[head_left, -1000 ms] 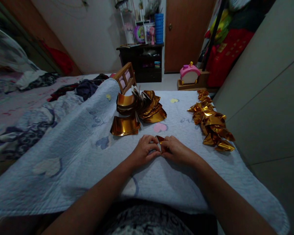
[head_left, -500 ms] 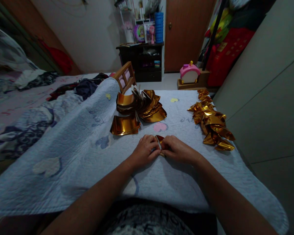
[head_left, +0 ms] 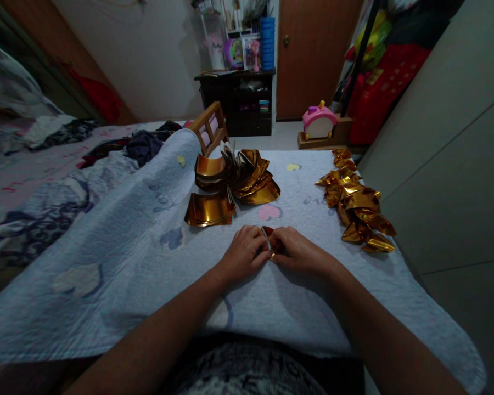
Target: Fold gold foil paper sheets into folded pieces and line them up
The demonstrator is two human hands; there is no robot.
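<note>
Gold foil paper, small and shiny, sits pinched between two hands on a pale blue quilt. Only a narrow sliver of the paper shows, with a reddish-gold sheen at its far tip and a bright glint at its near end. Its long axis runs away from the person, tilted slightly right. The left hand and right hand meet knuckle to knuckle over it, fingers curled closed on the paper and pressing it down on the quilt. Beyond the hands lies a flat stack of gold sheets, and behind that a fanned heap of curled sheets. To the right, near the quilt's edge, a row of folded gold pieces stretches away from the person.
</note>
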